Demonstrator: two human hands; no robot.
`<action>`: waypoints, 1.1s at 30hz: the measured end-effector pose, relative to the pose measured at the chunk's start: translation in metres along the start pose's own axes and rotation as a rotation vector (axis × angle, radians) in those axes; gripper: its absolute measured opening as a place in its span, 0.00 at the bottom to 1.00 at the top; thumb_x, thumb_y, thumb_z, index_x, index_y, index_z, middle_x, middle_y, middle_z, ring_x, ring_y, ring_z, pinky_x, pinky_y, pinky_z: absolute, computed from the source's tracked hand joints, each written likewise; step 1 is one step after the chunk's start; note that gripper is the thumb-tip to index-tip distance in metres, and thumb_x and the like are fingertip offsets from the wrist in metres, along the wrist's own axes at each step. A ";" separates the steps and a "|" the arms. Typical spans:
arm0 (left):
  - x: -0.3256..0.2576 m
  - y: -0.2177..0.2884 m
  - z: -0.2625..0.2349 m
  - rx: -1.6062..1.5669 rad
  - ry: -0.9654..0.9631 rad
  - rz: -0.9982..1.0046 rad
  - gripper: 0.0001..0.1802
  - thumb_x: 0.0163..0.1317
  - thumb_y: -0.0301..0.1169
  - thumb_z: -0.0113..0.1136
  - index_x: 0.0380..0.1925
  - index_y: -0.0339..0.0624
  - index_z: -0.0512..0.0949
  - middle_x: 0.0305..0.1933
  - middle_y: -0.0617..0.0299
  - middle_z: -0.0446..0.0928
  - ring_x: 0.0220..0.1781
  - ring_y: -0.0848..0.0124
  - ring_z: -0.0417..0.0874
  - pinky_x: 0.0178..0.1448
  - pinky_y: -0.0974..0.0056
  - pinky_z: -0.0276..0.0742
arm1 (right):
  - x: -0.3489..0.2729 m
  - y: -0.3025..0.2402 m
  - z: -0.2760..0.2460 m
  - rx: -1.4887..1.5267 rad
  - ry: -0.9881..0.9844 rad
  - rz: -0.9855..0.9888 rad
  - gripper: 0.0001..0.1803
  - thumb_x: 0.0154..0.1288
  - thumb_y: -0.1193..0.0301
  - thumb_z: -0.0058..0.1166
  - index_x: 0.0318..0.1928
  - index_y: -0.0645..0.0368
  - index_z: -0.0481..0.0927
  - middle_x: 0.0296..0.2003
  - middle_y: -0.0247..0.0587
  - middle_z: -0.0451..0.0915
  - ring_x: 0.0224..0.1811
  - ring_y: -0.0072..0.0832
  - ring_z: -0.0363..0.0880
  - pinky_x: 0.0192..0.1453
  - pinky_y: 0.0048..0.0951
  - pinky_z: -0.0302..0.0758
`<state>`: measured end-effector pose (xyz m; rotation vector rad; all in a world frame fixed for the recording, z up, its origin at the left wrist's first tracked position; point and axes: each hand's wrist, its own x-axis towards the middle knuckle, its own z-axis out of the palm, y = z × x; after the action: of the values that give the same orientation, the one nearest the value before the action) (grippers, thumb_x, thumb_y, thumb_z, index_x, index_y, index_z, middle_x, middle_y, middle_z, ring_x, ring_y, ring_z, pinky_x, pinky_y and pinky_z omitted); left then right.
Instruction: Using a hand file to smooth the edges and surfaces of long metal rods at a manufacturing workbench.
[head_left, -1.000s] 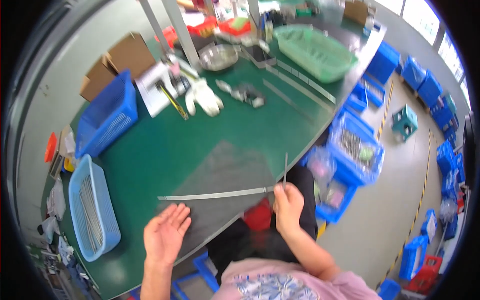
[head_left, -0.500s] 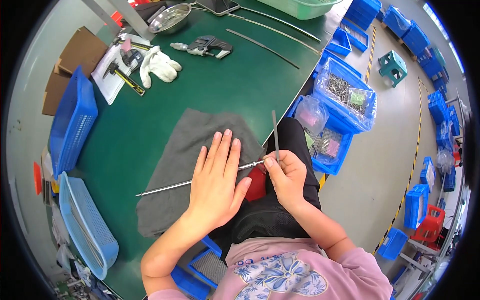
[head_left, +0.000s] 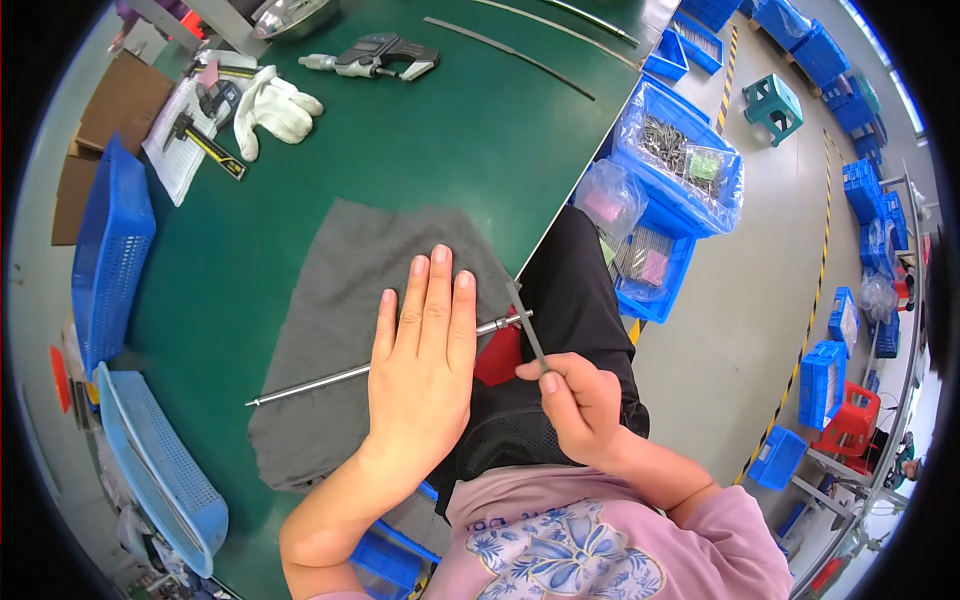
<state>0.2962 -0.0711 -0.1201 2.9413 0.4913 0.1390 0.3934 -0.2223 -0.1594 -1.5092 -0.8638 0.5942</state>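
Note:
A grey cloth (head_left: 330,270) lies on the green table's front edge, with a slim shiny metal rod (head_left: 310,388) slanting across it. My left hand (head_left: 425,370) rests flat over the rod's middle, fingers stretched out, hiding that stretch. The rod's stepped right end sticks out past the cloth and table edge. Between thumb and fingers, my right hand (head_left: 585,405) pinches a thin flat grey strip (head_left: 528,328). It crosses the rod close to its tip and appears to touch it; whether it is a file I cannot tell.
A digital micrometer (head_left: 375,57), a white glove (head_left: 275,110) and a caliper (head_left: 208,147) lie farther back. Light blue basket (head_left: 160,460) and darker blue basket (head_left: 112,250) stand at left. Right of the table, blue bins (head_left: 680,255) hold metal parts; a green stool (head_left: 773,108) stands beyond.
My right hand has drawn back from the rod's end, toward me. The strip, earlier pointing away beyond the rod, now lies across its tip. My left hand stays flat on the rod.

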 end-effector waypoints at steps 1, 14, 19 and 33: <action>0.000 0.000 0.001 0.069 0.029 0.010 0.36 0.52 0.21 0.55 0.64 0.29 0.59 0.71 0.40 0.55 0.72 0.47 0.60 0.68 0.43 0.60 | -0.002 0.002 0.001 0.004 -0.002 0.038 0.10 0.66 0.81 0.47 0.45 0.65 0.79 0.21 0.37 0.75 0.17 0.18 0.70 0.23 0.19 0.65; -0.002 0.003 0.002 0.094 0.045 -0.001 0.33 0.55 0.23 0.52 0.63 0.29 0.60 0.71 0.41 0.56 0.72 0.49 0.60 0.69 0.44 0.59 | -0.003 0.010 0.010 0.015 -0.053 -0.070 0.15 0.71 0.81 0.37 0.55 0.69 0.72 0.14 0.25 0.65 0.14 0.10 0.61 0.19 0.16 0.58; 0.001 0.003 0.003 0.114 0.054 -0.005 0.33 0.55 0.24 0.52 0.63 0.29 0.61 0.71 0.41 0.56 0.72 0.49 0.60 0.69 0.44 0.59 | -0.004 0.006 0.016 0.055 0.161 0.000 0.18 0.62 0.83 0.51 0.53 0.65 0.76 0.22 0.40 0.75 0.17 0.24 0.70 0.24 0.22 0.66; 0.000 0.006 0.009 0.183 0.083 -0.021 0.31 0.57 0.26 0.53 0.62 0.30 0.61 0.70 0.41 0.59 0.71 0.50 0.63 0.66 0.42 0.64 | 0.003 0.017 0.020 -0.530 0.197 -0.457 0.24 0.47 0.87 0.53 0.49 0.68 0.79 0.15 0.34 0.65 0.11 0.27 0.63 0.15 0.26 0.62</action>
<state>0.2988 -0.0781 -0.1279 3.1180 0.5757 0.2251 0.3826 -0.2073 -0.1781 -1.7206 -1.2215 -0.1342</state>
